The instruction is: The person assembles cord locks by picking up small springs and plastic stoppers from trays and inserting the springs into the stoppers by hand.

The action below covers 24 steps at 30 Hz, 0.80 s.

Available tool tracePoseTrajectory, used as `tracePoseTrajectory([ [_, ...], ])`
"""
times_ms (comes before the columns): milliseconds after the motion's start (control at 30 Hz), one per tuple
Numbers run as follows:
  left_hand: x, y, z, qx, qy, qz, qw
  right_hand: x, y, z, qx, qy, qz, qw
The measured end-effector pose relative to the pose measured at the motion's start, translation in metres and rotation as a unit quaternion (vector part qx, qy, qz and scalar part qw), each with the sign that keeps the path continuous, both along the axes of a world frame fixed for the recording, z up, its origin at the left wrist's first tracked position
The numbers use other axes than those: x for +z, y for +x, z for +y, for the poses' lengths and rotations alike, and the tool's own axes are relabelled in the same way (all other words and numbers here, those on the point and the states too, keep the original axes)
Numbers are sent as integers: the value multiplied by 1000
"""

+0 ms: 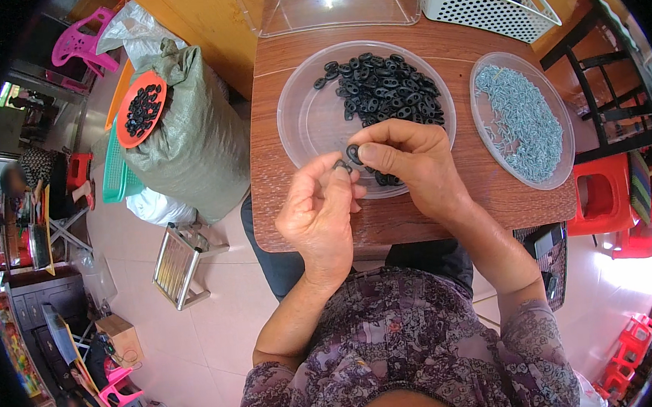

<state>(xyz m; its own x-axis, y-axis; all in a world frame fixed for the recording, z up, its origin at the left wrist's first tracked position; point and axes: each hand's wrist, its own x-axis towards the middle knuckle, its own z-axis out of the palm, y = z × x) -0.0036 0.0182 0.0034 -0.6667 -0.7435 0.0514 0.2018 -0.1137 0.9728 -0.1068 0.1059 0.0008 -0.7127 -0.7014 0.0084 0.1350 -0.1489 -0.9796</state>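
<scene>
Over the near rim of a round clear plastic tray (289, 134), my two hands meet with their fingertips close together. My right hand (423, 165) pinches a black oval plastic piece (353, 154) between thumb and forefinger. Closed in a pinch too, my left hand (318, 218) holds a small dark piece (344, 166); its kind is too small to make out. A heap of black oval pieces with two holes (390, 89) fills the tray's far and right part. To the right, a second clear tray (476, 79) carries many small silvery-blue slender parts (521, 125).
A white perforated basket (471, 4) of black pieces and a clear rectangular tray (339, 10) stand at the table's back. Left of the brown table (272, 184), an orange plate (131, 136) of black pieces rests on a bulging sack (189, 137). A metal-framed stool (183, 266) and red stools (602, 199) flank the table.
</scene>
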Motion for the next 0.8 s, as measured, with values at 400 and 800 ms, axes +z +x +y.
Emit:
tracePoseTrajectory([
  [400,-6,-2,2,-8,26,9,1000,-6,12,-5,-72,5,97,993],
  [800,-9,-4,2,-43,37,37,998,-7,11,-3,-103,15,195,975],
])
